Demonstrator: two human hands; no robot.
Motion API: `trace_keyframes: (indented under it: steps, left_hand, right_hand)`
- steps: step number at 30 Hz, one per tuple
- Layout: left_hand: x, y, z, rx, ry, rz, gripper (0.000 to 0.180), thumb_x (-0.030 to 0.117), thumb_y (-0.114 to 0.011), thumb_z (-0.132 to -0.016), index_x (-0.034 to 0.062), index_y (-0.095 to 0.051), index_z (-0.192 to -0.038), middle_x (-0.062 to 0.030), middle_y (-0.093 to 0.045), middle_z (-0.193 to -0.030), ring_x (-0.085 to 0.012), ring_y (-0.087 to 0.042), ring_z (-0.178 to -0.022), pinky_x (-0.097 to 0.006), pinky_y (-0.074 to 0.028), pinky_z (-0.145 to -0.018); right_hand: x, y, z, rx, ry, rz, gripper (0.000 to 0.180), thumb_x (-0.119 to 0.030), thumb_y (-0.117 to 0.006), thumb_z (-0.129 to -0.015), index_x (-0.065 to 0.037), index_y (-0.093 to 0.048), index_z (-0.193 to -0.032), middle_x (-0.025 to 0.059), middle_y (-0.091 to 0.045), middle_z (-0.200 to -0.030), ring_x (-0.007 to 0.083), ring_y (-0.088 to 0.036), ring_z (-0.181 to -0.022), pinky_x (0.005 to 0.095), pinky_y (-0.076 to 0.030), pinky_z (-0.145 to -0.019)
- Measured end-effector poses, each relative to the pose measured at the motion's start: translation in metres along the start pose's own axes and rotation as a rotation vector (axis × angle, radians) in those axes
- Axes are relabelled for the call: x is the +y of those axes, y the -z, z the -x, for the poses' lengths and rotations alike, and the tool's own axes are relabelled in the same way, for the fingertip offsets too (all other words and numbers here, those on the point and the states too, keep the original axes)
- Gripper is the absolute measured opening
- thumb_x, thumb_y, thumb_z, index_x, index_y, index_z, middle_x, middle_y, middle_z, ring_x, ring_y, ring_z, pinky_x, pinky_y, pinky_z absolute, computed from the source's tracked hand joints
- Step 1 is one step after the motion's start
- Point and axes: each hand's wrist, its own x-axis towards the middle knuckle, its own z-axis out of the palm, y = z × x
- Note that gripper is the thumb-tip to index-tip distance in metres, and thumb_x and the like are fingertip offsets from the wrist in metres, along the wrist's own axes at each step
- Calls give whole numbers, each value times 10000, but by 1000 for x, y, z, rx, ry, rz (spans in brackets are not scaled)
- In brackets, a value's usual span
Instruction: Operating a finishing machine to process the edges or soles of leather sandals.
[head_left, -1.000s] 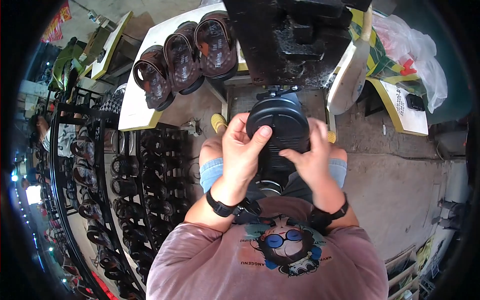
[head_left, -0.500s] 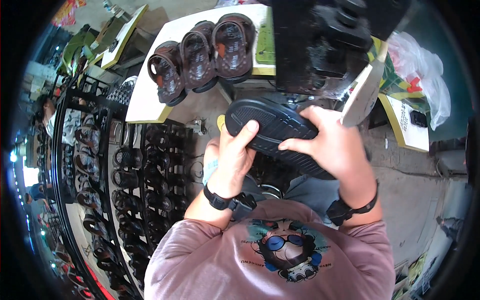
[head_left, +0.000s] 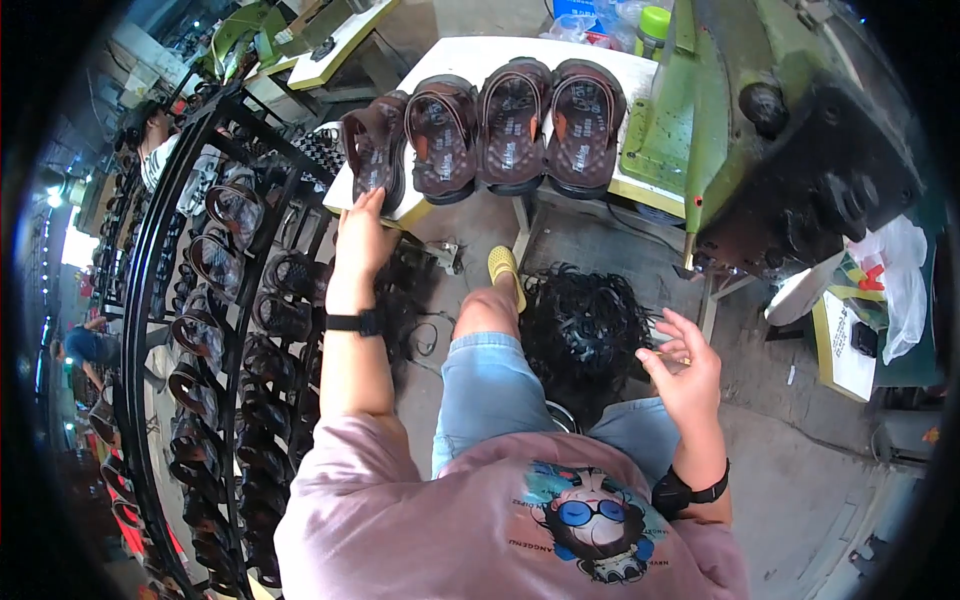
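Observation:
My left hand (head_left: 362, 240) reaches to the table's front left corner. Its fingers lie on the heel of a dark brown sandal (head_left: 372, 150), the leftmost in a row, and its thumb is hidden. Beside that one, a second sandal (head_left: 440, 150), a third (head_left: 512, 140) and a fourth (head_left: 583, 135) stand sole-down, heels toward me. My right hand (head_left: 685, 370) hovers over my right thigh, fingers apart and slightly curled, with nothing in it. Nearest to it is a heap of black, curly trimmings (head_left: 585, 335) between my knees.
A green machine (head_left: 690, 130) with a black plate rises at the table's right end. The white table (head_left: 430, 60) has a yellow edge. On my left stands a black rack (head_left: 150, 300) full of sandals. A white plastic bag (head_left: 905, 270) hangs at the right.
The sandal held sole-up in both hands has gone to the left end of the row, which has grown by one. My left hand moved left and forward; my right hand let go and dropped back.

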Motion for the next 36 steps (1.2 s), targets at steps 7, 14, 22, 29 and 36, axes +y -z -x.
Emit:
trace_keyframes:
  steps: [7,14,22,29,36]
  left_hand:
    - [70,2,-11,323,-269,189,469,92,-779,-619,133,-681,-1076,-65,-646,-1024,-266,-603,-1042,-435,-391,-1006]
    - [147,111,97,336,-902,833,316,130,-777,-560,43,-676,-846,-64,-670,-832,-293,-692,-843,-432,-451,-846]
    - [234,84,135,-763,-469,1624,541,87,-785,-799,-31,-575,-1283,-119,-602,-1301,-171,-565,-1176,-342,-455,-1024]
    - [310,42,168,-697,30,2138,282,65,-671,-919,-12,-621,-1186,-52,-678,-1075,-121,-617,-959,-294,-517,-867]
    - [315,42,168,-501,87,2325,393,140,-635,-923,-6,-528,-1272,-126,-625,-1193,-236,-633,-1065,-393,-527,-939]
  right_hand:
    - [-8,-35,-12,-314,-193,-660,262,-46,-677,-913,-30,-632,-1172,81,-708,-1006,94,-634,-835,240,-519,-762]
    - [-47,-61,-5,9,426,-153,827,-230,-890,-670,-74,-453,-1355,167,-534,-1301,296,-504,-1210,388,-420,-988]
    - [-26,45,-6,-195,308,-41,736,-395,-973,-511,-12,-610,-1024,122,-657,-849,205,-640,-739,334,-517,-692]
    - [-19,57,67,-241,658,-258,475,-319,-906,-652,-100,-667,-1001,73,-708,-927,299,-688,-895,385,-515,-802]
    - [84,65,67,311,-32,-1646,916,-433,-844,-728,-73,-423,-1458,130,-509,-1432,337,-482,-1321,536,-376,-1119]
